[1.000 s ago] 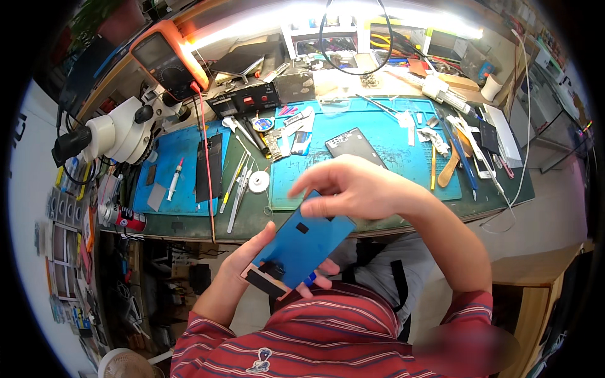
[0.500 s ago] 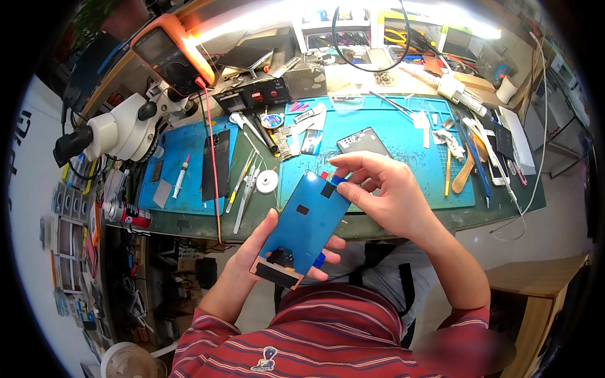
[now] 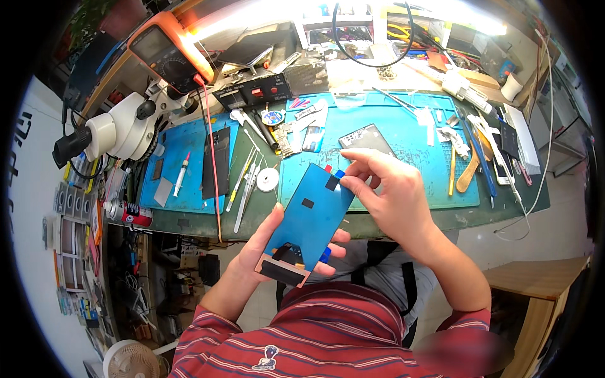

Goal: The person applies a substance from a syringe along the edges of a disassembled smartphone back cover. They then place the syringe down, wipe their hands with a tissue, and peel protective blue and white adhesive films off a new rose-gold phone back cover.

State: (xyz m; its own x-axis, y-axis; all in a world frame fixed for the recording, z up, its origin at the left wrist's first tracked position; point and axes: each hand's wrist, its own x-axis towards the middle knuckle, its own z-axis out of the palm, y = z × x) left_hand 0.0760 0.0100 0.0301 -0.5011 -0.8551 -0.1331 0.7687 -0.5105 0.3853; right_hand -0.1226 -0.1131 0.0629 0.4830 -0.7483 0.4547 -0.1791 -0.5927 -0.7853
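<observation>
A phone screen panel, its back covered by blue film with small black patches, is tilted in front of my body. My left hand supports it from below, thumb along the left edge and fingertips showing past the right edge. A copper-coloured strip with a black pad lies at its lower end. At the upper right corner, my right hand pinches with thumb and forefinger by a small blue tab. A red tab sticks out beside it. Beyond my hands, a dark phone part lies on the blue mat.
The blue mat covers the bench. Tweezers, a white spool and a syringe lie to the left, near a microscope and an orange multimeter. Several hand tools, including a wooden-handled one, lie right.
The panel and both hands have shifted slightly to the right. The right hand stays at the upper corner, its thumb and forefinger pinched by the blue tab.
</observation>
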